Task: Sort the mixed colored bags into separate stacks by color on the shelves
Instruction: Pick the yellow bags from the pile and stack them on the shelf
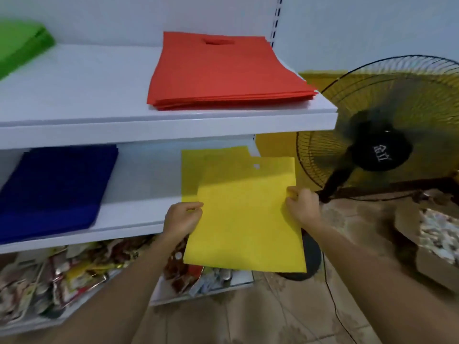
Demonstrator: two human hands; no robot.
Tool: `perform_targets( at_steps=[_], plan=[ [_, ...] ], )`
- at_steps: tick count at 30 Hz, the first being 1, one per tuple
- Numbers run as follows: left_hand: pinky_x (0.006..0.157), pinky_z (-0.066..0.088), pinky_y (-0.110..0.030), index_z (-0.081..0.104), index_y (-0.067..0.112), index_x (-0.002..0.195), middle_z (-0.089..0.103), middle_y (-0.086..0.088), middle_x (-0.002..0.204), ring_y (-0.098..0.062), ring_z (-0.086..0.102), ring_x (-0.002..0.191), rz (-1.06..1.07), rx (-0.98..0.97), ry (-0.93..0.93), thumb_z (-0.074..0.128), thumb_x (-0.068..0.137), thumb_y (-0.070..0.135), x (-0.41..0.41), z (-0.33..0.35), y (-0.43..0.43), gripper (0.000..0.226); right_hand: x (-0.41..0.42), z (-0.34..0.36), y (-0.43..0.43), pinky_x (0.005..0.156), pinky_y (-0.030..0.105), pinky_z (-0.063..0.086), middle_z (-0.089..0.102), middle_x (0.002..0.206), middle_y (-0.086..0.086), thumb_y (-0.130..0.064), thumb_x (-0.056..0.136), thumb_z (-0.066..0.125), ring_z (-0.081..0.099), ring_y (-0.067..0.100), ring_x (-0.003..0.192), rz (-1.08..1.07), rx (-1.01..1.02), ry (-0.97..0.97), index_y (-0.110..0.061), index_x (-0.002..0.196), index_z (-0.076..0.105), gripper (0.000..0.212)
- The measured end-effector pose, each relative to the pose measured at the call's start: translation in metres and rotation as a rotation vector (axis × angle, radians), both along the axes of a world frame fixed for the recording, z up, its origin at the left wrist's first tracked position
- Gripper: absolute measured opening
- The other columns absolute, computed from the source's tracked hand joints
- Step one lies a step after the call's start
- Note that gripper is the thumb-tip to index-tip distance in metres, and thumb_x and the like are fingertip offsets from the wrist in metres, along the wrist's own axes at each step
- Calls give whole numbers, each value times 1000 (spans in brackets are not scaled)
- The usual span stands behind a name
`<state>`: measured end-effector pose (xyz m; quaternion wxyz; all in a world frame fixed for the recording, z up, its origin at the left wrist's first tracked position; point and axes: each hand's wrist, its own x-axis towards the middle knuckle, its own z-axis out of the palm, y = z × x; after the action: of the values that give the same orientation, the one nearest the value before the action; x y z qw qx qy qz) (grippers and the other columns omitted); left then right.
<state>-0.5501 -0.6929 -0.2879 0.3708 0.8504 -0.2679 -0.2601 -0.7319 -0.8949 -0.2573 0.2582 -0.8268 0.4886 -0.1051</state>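
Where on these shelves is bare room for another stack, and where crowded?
Upper shelf: bare between the green stack and the red stack. Lower shelf: bare between the blue stack and the yellow stack. Crowded: packets underneath. The left hand and right hand hold a yellow bag at that stack.

A black fan (382, 150) fills the right of the frame, wire cage tilted, a white mark on its hub. Its round dark base (310, 254) sits low, right of centre, partly hidden. A thin black cable (332, 301) trails down over mottled brown tiles (260, 319). Lower left, a jumble of shiny packets (62, 276) — too blurred to read. Far right, a cardboard box (432, 259) of pale scraps. A plain pale wall (360, 28) runs across the top.
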Motion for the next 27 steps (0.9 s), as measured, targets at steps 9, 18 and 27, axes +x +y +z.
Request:
perform_targets(
  at_steps=[9,18,27],
  plan=[
    [101,42,-35,59,12,126,54,-10,134,-25,50,123,71,-7,-131,51,77,30,52,-34,-6,53,87,-58,-31,80,34,52,46,135,20,1,93,42,61,34,96,163,-120,-73,-3,132,50,40],
    [98,43,-36,50,14,134,56,-13,130,-31,48,121,28,97,-329,41,68,39,91,-66,-35,70,142,-83,-76,89,31,39,46,133,19,-9,97,44,55,34,108,227,-137,-93,-1,129,52,34],
    [103,32,-34,37,17,141,38,-8,142,-28,33,129,23,260,-438,42,77,47,93,-80,-50,72,153,-114,-88,100,34,33,41,137,18,-9,89,48,38,32,127,229,-139,91,-6,134,47,45]
  ],
)
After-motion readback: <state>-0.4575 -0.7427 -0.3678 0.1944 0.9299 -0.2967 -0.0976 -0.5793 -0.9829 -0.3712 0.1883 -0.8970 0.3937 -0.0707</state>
